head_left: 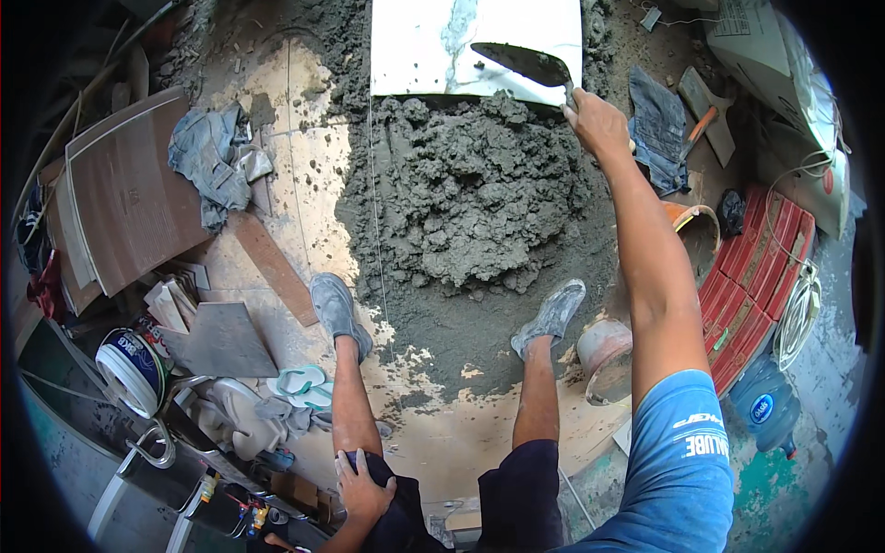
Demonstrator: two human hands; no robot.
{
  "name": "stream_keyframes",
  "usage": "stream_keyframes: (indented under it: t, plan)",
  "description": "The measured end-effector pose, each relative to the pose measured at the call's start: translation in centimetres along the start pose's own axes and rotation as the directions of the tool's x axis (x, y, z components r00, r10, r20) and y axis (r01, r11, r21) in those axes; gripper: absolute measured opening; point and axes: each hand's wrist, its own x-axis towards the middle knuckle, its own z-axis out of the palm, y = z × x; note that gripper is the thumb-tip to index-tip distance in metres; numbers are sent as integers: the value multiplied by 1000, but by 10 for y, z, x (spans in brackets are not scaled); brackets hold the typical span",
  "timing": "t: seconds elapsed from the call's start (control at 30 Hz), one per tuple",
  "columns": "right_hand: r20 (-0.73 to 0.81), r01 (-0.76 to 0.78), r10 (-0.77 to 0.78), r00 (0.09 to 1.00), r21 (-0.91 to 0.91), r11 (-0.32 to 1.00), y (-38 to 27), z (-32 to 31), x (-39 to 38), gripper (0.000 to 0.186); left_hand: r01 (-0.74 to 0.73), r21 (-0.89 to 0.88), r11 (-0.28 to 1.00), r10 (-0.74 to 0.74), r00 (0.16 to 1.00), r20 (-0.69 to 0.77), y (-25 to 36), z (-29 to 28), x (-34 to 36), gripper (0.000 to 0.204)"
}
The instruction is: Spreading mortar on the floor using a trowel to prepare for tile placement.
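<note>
My right hand [595,124] is closed on the handle of a trowel, its dark, mortar-smeared blade [521,63] over a white tile [419,46] with grey veining at the top centre. Below the tile lies a lumpy heap of grey wet mortar [470,194], beside a thin string running lengthwise on its left. My left hand [364,488] rests open on my left leg near the knee, fingers spread. My two feet, in grey dusty shoes, stand at either side of the mortar's lower part.
Stacked boards [129,184], rags [207,157], tile offcuts, flip-flops [300,382] and a paint bucket [124,369] crowd the left. On the right are jeans-coloured cloth [650,120], an orange-handled tool [701,124], buckets [599,359], red tile packs [747,267], cables and a water jug [761,405].
</note>
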Motion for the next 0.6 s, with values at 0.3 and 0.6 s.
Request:
stream_keyframes:
  t: [0.3, 0.6]
  plan:
    - [3, 168, -169, 986, -118, 979, 15, 27, -101, 29, -34, -23, 999, 33, 999, -34, -6, 5, 1, 97]
    - [360, -128, 112, 926, 21, 991, -9, 21, -95, 36, -23, 32, 999, 24, 999, -28, 0, 5, 2, 99]
